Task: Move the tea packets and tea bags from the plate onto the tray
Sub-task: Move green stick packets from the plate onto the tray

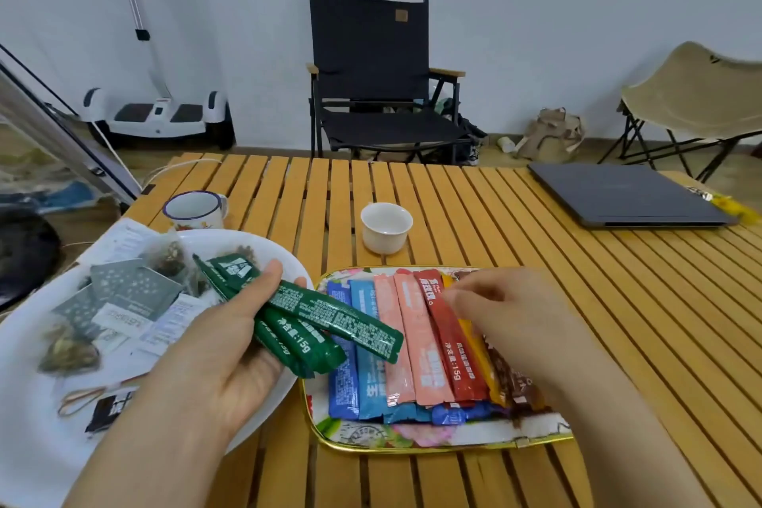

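Note:
My left hand (pixel 231 346) grips a bunch of green tea stick packets (pixel 313 322) over the right edge of the white plate (pixel 24 384). On the plate lie several grey-green sachets (pixel 128 285), white tea bag tags and mesh tea bags (pixel 68 355). To the right sits the floral tray (pixel 412 439) with a gold rim. A row of blue, pink, red, orange and brown stick packets (pixel 416 342) lies on it. My right hand (pixel 507 318) hovers, blurred, over the orange and brown packets at the tray's right side; its fingers are bent and I cannot tell whether they hold anything.
A white cup (pixel 386 227) stands on the slatted wooden table (pixel 618 301) behind the tray. An enamel mug (pixel 196 210) is behind the plate. A closed laptop (pixel 626 194) lies at the far right. Folding chairs stand beyond the table.

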A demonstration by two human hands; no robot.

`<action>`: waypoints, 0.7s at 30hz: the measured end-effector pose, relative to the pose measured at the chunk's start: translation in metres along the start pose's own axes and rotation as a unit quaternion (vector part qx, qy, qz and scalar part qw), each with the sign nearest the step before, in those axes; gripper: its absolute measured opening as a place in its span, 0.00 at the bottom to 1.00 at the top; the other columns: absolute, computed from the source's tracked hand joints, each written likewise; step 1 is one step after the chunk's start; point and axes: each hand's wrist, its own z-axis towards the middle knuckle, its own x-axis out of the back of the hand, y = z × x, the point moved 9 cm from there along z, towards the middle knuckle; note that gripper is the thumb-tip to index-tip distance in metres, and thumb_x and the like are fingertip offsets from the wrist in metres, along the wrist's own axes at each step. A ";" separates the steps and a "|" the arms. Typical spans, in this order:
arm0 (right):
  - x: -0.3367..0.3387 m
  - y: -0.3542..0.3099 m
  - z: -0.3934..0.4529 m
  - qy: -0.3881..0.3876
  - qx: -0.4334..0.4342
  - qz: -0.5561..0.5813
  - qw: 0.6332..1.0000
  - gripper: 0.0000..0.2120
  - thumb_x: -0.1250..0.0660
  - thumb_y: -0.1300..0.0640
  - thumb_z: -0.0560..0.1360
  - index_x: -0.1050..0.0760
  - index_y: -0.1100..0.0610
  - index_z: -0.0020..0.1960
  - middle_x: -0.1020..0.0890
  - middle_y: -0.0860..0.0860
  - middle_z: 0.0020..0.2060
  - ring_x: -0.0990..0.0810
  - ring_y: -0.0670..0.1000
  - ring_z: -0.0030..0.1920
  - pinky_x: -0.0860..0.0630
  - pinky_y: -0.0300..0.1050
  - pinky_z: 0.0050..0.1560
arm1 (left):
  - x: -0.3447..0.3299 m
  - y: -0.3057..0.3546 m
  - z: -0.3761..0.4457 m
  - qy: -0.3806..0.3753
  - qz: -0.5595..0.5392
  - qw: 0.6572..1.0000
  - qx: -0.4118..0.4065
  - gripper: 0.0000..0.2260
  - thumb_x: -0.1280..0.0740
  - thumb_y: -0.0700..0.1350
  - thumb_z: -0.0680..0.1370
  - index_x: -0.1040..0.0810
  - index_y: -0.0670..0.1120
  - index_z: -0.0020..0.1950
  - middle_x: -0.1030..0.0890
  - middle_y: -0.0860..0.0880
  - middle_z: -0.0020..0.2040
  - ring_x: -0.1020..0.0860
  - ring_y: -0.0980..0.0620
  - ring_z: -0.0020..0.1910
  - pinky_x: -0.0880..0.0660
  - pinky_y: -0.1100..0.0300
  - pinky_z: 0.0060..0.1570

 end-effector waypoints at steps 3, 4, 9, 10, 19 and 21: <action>-0.029 -0.024 -0.012 -0.101 0.039 0.050 0.993 0.14 0.36 0.47 0.75 0.18 0.56 0.42 0.17 0.55 0.39 0.25 0.45 0.31 0.26 0.41 0.38 | -0.007 -0.003 -0.002 -0.020 0.023 1.000 -0.004 0.05 0.31 0.43 0.73 0.23 0.43 0.46 0.15 0.43 0.37 0.16 0.50 0.33 0.21 0.43 0.35; -0.036 -0.030 -0.015 -0.124 0.046 0.063 0.989 0.14 0.35 0.47 0.75 0.18 0.56 0.42 0.17 0.56 0.39 0.29 0.44 0.29 0.30 0.41 0.35 | -0.009 -0.003 -0.002 -0.025 0.027 0.999 -0.006 0.05 0.31 0.43 0.73 0.23 0.43 0.46 0.15 0.43 0.39 0.16 0.50 0.33 0.20 0.43 0.36; -0.035 -0.033 -0.016 -0.104 0.058 0.069 0.990 0.11 0.34 0.48 0.75 0.18 0.53 0.40 0.17 0.51 0.37 0.27 0.39 0.28 0.28 0.40 0.38 | -0.012 -0.006 -0.001 -0.039 0.026 0.999 -0.017 0.06 0.32 0.43 0.72 0.23 0.43 0.46 0.15 0.44 0.37 0.16 0.49 0.35 0.20 0.44 0.37; -0.023 -0.026 -0.012 -0.058 0.047 0.044 0.996 0.11 0.34 0.48 0.75 0.18 0.53 0.39 0.17 0.50 0.36 0.23 0.40 0.31 0.26 0.39 0.38 | -0.010 -0.005 0.000 -0.032 0.023 0.999 -0.017 0.05 0.31 0.44 0.72 0.23 0.43 0.46 0.15 0.44 0.37 0.16 0.49 0.36 0.21 0.43 0.38; 0.037 0.052 0.010 0.140 -0.111 -0.122 0.976 0.13 0.26 0.53 0.68 0.25 0.55 0.29 0.25 0.49 0.26 0.28 0.45 0.26 0.35 0.39 0.26 | -0.017 -0.029 -0.002 -0.003 -0.020 1.000 0.008 0.11 0.31 0.43 0.74 0.25 0.42 0.54 0.15 0.41 0.42 0.16 0.44 0.38 0.19 0.45 0.32; 0.036 0.052 0.011 0.153 -0.114 -0.144 0.971 0.12 0.26 0.53 0.68 0.25 0.55 0.31 0.25 0.48 0.26 0.29 0.45 0.26 0.36 0.39 0.26 | -0.025 -0.044 -0.004 -0.002 -0.017 1.000 0.024 0.14 0.31 0.43 0.74 0.26 0.40 0.57 0.16 0.39 0.47 0.16 0.43 0.42 0.19 0.45 0.38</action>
